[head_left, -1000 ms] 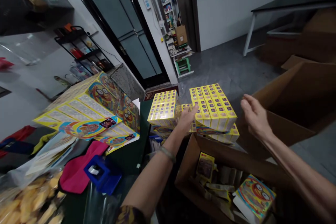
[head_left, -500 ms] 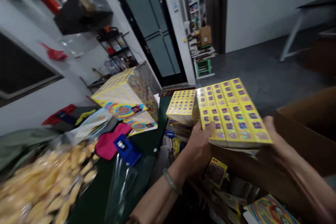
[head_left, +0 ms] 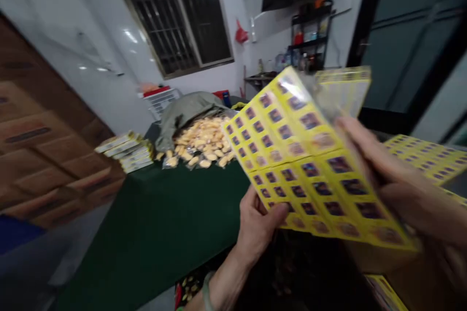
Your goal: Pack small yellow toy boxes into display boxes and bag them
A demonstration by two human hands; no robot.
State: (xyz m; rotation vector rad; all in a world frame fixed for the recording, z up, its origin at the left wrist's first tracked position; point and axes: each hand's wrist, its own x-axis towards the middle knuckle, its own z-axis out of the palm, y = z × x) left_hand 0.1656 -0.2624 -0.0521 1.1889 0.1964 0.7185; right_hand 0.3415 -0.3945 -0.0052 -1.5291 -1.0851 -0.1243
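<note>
A yellow packet block point(head_left: 292, 155), printed with rows of small dark pictures, is held up tilted between both hands. My left hand point(head_left: 257, 226) grips its lower left edge, thumb on the printed face. My right hand point(head_left: 386, 165) is closed on its right edge, slightly blurred, with the fingertips partly hidden. Behind the block, at its upper right, stands another yellow-and-white box point(head_left: 345, 90). More yellow printed packs point(head_left: 426, 158) lie at the right.
A green-topped table point(head_left: 175, 204) holds a pile of wrapped tan pieces point(head_left: 204, 141) spilling from a grey-green sack point(head_left: 188, 107). Stacked yellow-white packs point(head_left: 127, 150) sit at its left end. Brown cartons point(head_left: 54, 146) stand far left. A carton's brown side point(head_left: 430, 277) shows lower right.
The view has swung left, bringing the window and brown cartons into sight. The held block is now tilted up and appears closer, still between both hands.
</note>
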